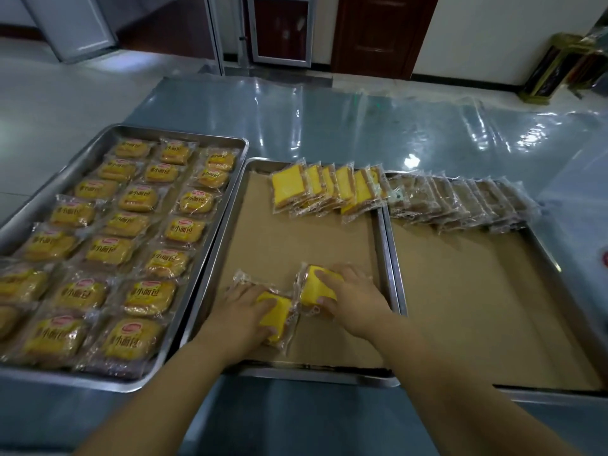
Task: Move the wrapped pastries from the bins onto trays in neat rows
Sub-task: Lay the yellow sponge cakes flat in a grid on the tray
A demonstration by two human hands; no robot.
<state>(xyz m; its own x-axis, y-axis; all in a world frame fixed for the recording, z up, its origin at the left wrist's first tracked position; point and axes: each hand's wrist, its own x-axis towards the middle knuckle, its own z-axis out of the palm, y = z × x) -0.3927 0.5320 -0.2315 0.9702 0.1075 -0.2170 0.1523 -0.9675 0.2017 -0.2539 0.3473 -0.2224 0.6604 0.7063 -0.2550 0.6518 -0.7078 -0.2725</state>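
Both arms reach forward over the near end of the middle tray (215, 255), forearms angled inward and palms down. The left hand (245, 311) curls round a yellow pastry (274, 315), thumb on its upper edge and a finger under its lower edge, the wrapper lying on the brown paper (296, 238). Just beside it, the right hand (357, 299) grips a second yellow pastry (317, 286), fingers draped over the top and thumb pressed to the near side, tilting it up on edge. A row of yellow pastries (329, 190) leans along the far end. The right tray (546, 391) carries brown pastries (460, 202), and the left tray (184, 134) is packed with buns (131, 241).
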